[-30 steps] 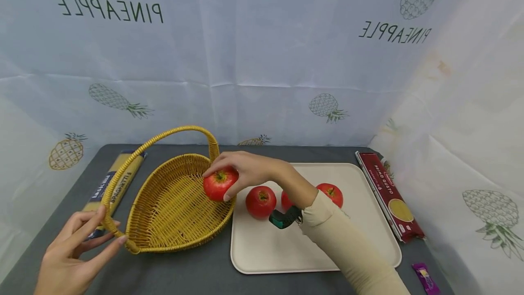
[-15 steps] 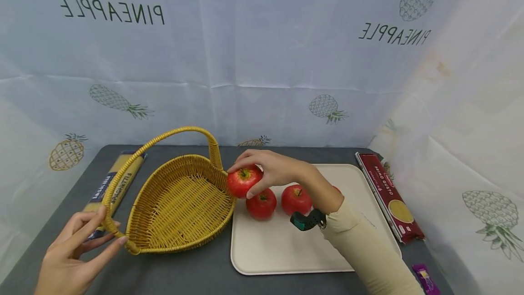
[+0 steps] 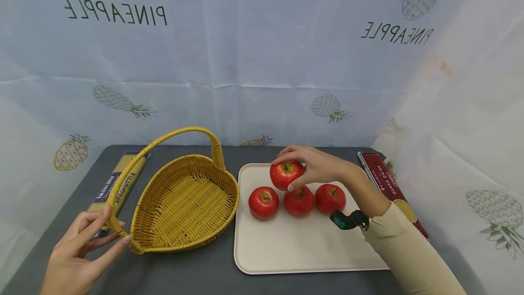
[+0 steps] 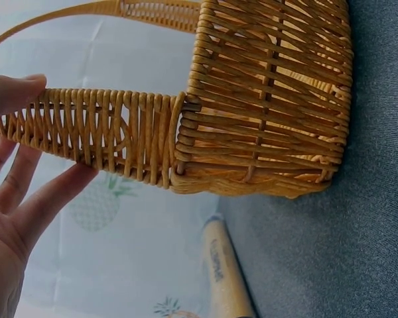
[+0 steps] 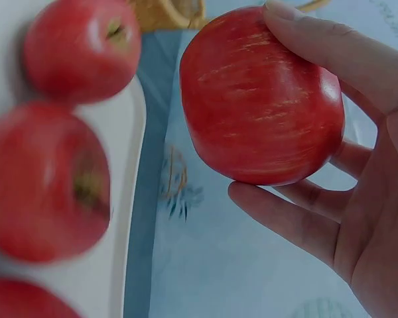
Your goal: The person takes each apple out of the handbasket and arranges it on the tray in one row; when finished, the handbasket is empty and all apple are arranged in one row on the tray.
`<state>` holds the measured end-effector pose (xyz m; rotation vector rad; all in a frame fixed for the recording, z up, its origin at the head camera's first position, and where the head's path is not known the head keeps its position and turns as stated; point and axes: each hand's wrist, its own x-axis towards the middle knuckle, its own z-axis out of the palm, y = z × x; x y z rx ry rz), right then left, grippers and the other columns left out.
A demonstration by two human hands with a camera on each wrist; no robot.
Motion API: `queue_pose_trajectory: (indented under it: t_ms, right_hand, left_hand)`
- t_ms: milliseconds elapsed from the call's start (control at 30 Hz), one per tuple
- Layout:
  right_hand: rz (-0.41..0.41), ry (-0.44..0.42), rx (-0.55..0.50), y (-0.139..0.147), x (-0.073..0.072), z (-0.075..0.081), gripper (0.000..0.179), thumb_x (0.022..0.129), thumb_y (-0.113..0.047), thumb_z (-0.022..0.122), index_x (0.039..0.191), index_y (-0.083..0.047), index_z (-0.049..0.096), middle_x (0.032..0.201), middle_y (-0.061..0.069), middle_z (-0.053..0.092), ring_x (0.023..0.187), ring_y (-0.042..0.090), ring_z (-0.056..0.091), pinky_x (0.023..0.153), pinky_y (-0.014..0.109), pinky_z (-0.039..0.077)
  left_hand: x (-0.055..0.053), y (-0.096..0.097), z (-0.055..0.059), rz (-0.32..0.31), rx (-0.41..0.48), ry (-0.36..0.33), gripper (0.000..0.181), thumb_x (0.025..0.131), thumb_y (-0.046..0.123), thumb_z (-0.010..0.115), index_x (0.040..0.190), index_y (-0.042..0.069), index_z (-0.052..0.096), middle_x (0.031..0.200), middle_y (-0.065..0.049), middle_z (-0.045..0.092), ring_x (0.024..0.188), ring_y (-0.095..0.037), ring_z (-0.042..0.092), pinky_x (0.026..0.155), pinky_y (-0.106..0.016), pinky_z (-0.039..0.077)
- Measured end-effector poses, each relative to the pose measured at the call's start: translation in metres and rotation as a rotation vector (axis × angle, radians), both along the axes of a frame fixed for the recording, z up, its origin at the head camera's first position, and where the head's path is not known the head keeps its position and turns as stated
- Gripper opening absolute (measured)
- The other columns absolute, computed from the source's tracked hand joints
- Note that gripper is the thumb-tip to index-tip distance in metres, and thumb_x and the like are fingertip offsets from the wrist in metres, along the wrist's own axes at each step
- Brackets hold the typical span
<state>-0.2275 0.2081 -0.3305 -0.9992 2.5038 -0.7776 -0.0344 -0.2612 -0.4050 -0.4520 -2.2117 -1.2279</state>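
Observation:
A red apple (image 3: 284,175) is held between the thumb and fingers of my right hand (image 3: 319,165), raised over the back of a cream tray (image 3: 294,251). In the right wrist view this apple (image 5: 262,99) hangs clear of the others. Three more red apples (image 3: 264,202) stand in a row on the tray just below it. My left hand (image 3: 79,254) pinches the handle of a yellow wicker basket (image 3: 186,213) near its base. From the left wrist view, thumb and fingers lie on opposite sides of the woven handle (image 4: 106,126). No apples lie in the basket.
Behind the basket's left side lies a pack of spaghetti (image 3: 118,181). A red pasta pack (image 3: 386,179) is at the tray's right, partly hidden by the right sleeve (image 3: 409,245). A pineapple-print curtain (image 3: 262,58) encloses the back and sides of the grey table (image 3: 196,272).
My right hand has carried the apple rightward, from the basket's right rim to over the tray, uncovering the apples below. My left hand has stayed on the basket handle.

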Motion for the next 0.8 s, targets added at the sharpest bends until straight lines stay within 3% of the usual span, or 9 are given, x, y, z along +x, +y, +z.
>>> queue_pose_trajectory:
  t_ms: [367, 800]
  right_hand:
    - [-0.131, 0.000, 0.012, 0.057, 0.016, 0.001, 0.063, 0.078, -0.030, 0.090, 0.135, -0.030, 0.065, 0.142, 0.006, 0.053, 0.128, 0.031, 0.053, 0.084, 0.034, 0.068]
    - [-0.281, 0.102, -0.022, 0.118, 0.041, 0.001, 0.069, 0.075, -0.030, 0.092, 0.138, -0.024, 0.063, 0.141, 0.012, 0.054, 0.125, 0.037, 0.054, 0.078, 0.027, 0.068]
  left_hand:
    - [-0.002, 0.000, -0.001, -0.001, 0.012, 0.005, 0.072, 0.085, 0.012, 0.078, 0.144, -0.015, 0.047, 0.120, 0.013, 0.054, 0.104, 0.007, 0.061, 0.081, -0.005, 0.060]
    - [0.002, 0.002, 0.003, 0.047, -0.033, -0.038, 0.072, 0.084, 0.015, 0.075, 0.145, -0.012, 0.048, 0.120, 0.016, 0.052, 0.102, 0.009, 0.060, 0.080, -0.005, 0.060]
